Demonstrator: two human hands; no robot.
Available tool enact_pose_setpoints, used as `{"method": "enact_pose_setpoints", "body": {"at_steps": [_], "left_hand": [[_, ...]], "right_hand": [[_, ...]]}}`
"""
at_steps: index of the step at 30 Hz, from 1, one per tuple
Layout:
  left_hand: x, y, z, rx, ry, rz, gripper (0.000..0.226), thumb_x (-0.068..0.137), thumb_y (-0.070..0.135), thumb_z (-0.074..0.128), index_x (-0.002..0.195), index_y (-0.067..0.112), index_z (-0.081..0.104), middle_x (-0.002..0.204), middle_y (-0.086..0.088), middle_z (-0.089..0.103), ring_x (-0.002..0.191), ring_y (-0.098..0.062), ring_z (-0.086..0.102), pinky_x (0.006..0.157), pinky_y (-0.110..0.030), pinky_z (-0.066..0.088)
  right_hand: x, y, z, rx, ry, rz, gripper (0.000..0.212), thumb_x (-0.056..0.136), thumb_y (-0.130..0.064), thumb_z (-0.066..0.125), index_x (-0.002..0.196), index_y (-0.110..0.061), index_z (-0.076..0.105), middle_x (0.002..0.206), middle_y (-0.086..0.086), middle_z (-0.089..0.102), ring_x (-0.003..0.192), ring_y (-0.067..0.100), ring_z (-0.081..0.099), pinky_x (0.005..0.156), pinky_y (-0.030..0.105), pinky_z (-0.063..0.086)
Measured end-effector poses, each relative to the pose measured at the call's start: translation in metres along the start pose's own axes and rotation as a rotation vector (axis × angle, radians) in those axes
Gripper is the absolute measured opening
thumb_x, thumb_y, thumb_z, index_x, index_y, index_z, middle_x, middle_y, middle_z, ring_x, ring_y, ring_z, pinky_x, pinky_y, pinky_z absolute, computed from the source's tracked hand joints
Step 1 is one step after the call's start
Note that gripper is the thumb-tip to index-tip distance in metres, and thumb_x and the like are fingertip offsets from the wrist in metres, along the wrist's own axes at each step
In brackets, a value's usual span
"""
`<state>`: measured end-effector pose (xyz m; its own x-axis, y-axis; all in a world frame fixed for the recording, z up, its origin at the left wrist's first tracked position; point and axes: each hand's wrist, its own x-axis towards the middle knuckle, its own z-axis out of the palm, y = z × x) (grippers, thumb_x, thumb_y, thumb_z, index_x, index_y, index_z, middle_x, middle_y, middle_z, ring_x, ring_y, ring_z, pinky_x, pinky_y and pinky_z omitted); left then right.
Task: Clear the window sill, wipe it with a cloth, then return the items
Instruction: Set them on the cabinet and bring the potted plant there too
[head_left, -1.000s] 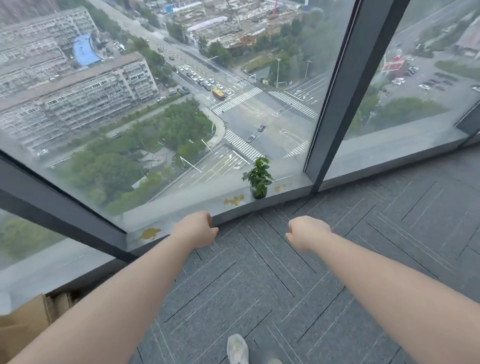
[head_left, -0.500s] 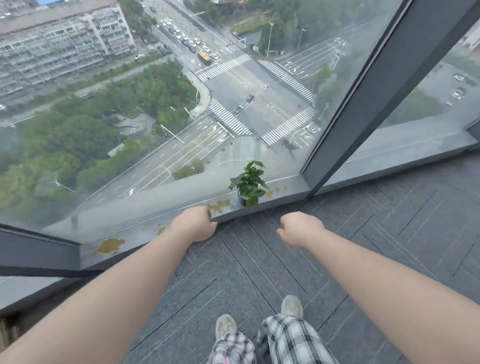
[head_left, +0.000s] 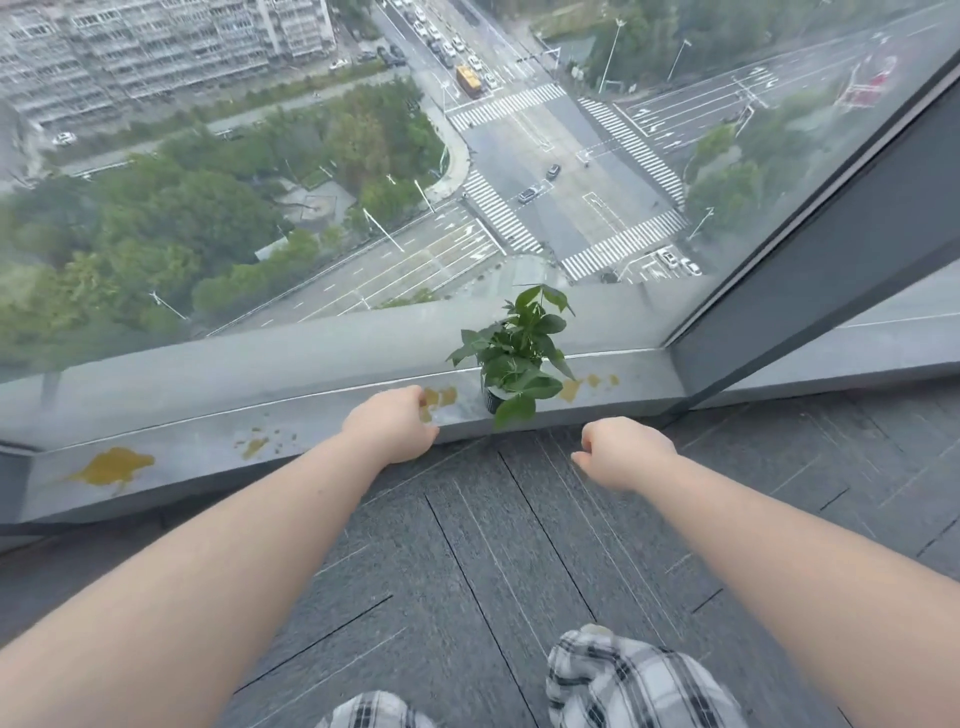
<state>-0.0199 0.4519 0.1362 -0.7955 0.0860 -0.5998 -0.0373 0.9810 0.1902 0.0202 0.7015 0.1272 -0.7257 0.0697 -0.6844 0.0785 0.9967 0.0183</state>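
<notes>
Head view, looking down at a low grey sill (head_left: 322, 410) under floor-to-ceiling glass. I see 1 small plant (head_left: 514, 353) in a dark pot standing upright on the sill, right of centre and near the dark frame post (head_left: 831, 291) where 2 panes meet. Yellow-brown stains (head_left: 111, 466) mark the sill in 4 places: a large blot at far left, a scatter of specks left of centre, a patch just left of the pot, and spots just right of it. My left hand (head_left: 392, 426) lies at the sill's front edge, fingers curled downward over the patch beside the pot; it holds nothing, and I cannot tell whether the fingertips press on the surface. The hand is near the plant but apart from it. My right hand (head_left: 621, 452) hangs over the carpet (head_left: 467, 545) in front of the sill, below the plant, fingers curled into a loose fist with the thumb jutting left, gripping nothing. Both forearms are bare and reach forward from the lower corners. Plaid trouser legs (head_left: 634, 680) show at the bottom edge. Beyond the glass lie a road junction, trees and buildings far below.
</notes>
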Motion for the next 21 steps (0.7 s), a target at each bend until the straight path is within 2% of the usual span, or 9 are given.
{"method": "enact_pose_setpoints", "body": {"at_steps": [7,12,16,21], "left_hand": [[0.107,-0.022,0.098,0.032,-0.015,-0.007,0.056,0.09,0.038,0.053,0.14,0.019,0.036,0.14,-0.004,0.048,0.128,-0.026,0.046,0.099,-0.036,0.04],[0.16,-0.028,0.139,-0.065,0.065,0.087,0.073,0.086,0.039,0.061,0.146,0.022,0.023,0.146,-0.005,0.038,0.133,-0.025,0.04,0.106,-0.04,0.038],[0.191,-0.022,0.155,-0.14,0.144,0.169,0.09,0.083,0.043,0.065,0.151,0.024,0.008,0.154,-0.002,0.027,0.138,-0.022,0.033,0.109,-0.04,0.035],[0.22,-0.012,0.166,-0.187,0.188,0.23,0.097,0.08,0.046,0.068,0.152,0.023,0.007,0.157,-0.001,0.022,0.142,-0.019,0.028,0.112,-0.041,0.031]], "right_hand": [[0.112,0.02,0.083,0.03,0.04,0.025,0.038,0.095,-0.049,0.043,0.115,-0.02,0.057,0.115,0.001,0.06,0.104,0.025,0.058,0.079,0.034,0.048],[0.168,0.028,0.111,0.048,0.11,0.032,0.037,0.093,-0.053,0.045,0.107,-0.02,0.054,0.114,0.003,0.061,0.103,0.026,0.058,0.08,0.035,0.049],[0.201,0.022,0.122,0.071,0.137,0.013,0.052,0.091,-0.056,0.044,0.126,-0.018,0.049,0.12,0.005,0.059,0.11,0.028,0.057,0.084,0.04,0.05],[0.23,0.017,0.12,0.149,0.15,-0.055,0.067,0.091,-0.056,0.048,0.142,-0.015,0.034,0.142,0.007,0.047,0.127,0.03,0.047,0.099,0.045,0.045]]}}
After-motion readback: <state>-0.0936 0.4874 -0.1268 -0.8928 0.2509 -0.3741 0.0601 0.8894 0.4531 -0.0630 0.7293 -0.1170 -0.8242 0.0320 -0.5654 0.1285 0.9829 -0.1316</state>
